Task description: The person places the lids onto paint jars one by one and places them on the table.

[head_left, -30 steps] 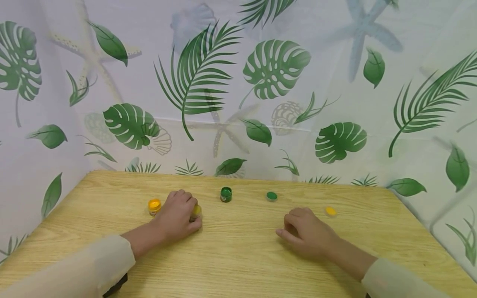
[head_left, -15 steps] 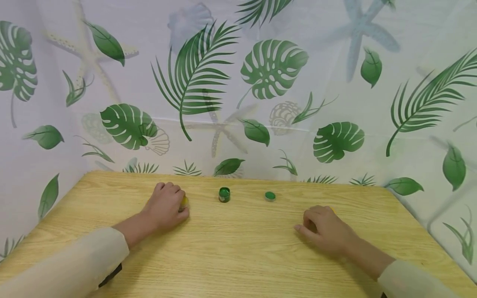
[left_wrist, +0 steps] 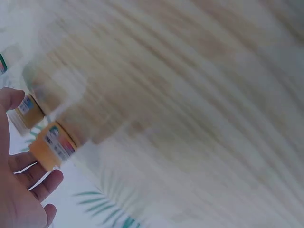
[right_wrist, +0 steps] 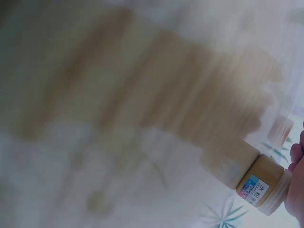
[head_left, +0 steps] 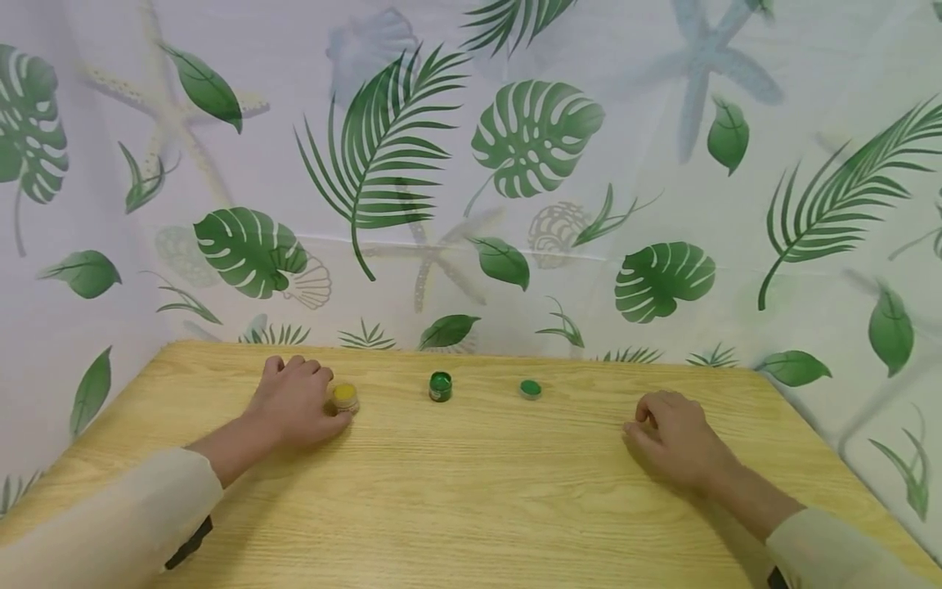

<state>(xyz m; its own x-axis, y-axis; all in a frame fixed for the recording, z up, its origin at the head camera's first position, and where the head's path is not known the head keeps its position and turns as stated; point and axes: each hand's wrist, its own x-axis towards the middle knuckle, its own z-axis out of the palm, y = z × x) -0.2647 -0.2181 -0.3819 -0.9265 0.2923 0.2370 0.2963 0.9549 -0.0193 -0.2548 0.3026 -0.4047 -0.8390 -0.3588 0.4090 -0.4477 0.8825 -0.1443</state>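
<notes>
My left hand [head_left: 294,402] lies beside a small paint jar [head_left: 344,398] with a yellow top, its thumb just in front of the jar. In the left wrist view that jar [left_wrist: 29,113] is near the thumb, while the fingertips [left_wrist: 47,183] meet an orange paint jar [left_wrist: 54,145] that the hand hides from the head view. Over to the right, my right hand [head_left: 680,438] has curled fingers; what lies under them is hidden. An ochre jar [right_wrist: 260,180] with a pale lid stands by the edge of that hand in the right wrist view.
A green paint jar [head_left: 441,387] stands open near the middle back of the wooden table [head_left: 471,499]. Right of it lies a green lid [head_left: 530,389]. A leaf-patterned cloth [head_left: 427,180] hangs along the back edge.
Both hands have moved apart. The left carried the yellow-topped jar leftward and its fingers have come off it. My right hand has moved right, over the spot where the orange lid lay.
</notes>
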